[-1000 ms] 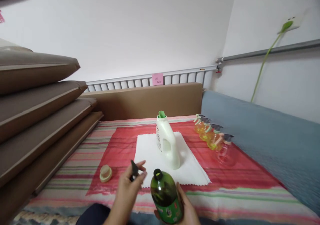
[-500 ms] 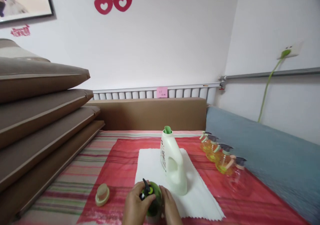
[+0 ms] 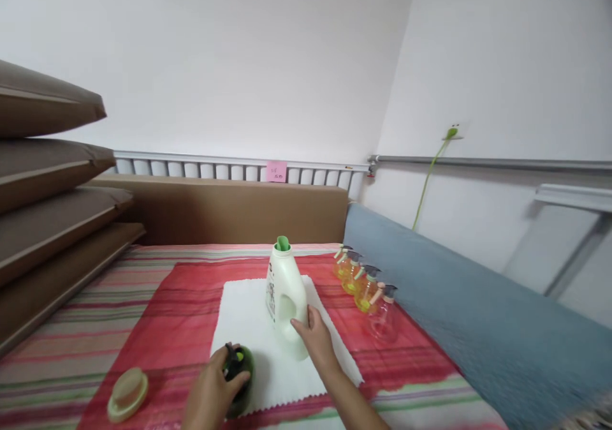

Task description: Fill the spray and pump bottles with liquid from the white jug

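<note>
A dark green bottle (image 3: 241, 382) stands on the near edge of a white cloth (image 3: 243, 318). My left hand (image 3: 210, 392) is closed round its top and pinches a small black cap (image 3: 231, 355) over the mouth. My right hand (image 3: 313, 335) rests with its fingers against the lower side of a white jug with a green spout (image 3: 284, 296), which stands upright in the middle of the cloth.
A pale green lid (image 3: 127, 393) lies at the near left on the striped red cover. Several spray bottles (image 3: 366, 286) with yellow liquid line the right side beside a grey-blue blanket (image 3: 454, 315). Brown cushions (image 3: 52, 181) are stacked at the left.
The green bottle went from being held up in my right hand to standing on the cloth. My right hand left it and reached the white jug. The camera view has swung to the right.
</note>
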The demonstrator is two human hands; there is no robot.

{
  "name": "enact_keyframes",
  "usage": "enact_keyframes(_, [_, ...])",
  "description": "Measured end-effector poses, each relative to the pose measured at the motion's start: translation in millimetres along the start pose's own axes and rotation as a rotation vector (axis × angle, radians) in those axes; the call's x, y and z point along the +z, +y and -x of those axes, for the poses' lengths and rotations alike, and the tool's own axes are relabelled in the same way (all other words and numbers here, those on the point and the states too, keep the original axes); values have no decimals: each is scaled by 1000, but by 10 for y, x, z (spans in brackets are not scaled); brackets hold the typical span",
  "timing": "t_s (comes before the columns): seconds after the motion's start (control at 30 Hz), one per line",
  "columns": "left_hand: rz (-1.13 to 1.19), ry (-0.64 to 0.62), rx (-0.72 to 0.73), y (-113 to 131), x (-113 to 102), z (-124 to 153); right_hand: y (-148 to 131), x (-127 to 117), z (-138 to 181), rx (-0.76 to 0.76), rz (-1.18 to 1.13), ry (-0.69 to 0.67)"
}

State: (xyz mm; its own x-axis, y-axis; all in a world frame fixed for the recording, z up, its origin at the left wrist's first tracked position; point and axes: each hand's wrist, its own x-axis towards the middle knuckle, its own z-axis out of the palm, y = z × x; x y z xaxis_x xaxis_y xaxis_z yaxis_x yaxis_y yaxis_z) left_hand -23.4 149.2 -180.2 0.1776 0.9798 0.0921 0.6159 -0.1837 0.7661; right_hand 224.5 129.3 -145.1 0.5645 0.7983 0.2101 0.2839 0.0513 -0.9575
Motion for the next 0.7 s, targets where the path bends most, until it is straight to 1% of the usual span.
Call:
enact_keyframes(0.1, [101, 9, 39, -78, 41, 83, -99, 79, -116, 17, 34, -52])
enact_keyframes(0.2, [145, 1, -1, -39, 30, 215, -247, 113, -154, 22, 55, -101])
enact_keyframes(0.27, [164, -10, -36, 17, 5, 274, -367, 88, -156, 19, 78, -134])
enact_keyframes(0.33, [188, -9, -54, 63, -23, 304, -503, 8, -134, 14, 110, -174])
enact_keyframes(0.43, [235, 13, -49, 90, -49, 327, -712, -231, -54, 9, 155, -266])
enact_keyframes(0.53, [293, 35, -36, 92, -56, 352, -871, -565, 31, 28, 232, -370])
enact_keyframes(0.63, [324, 51, -36, 102, -67, 371, -937, -896, 66, 80, 356, -492])
enact_keyframes(0.7, [316, 55, -43, 114, -77, 375, -942, -1073, 73, 108, 425, -575])
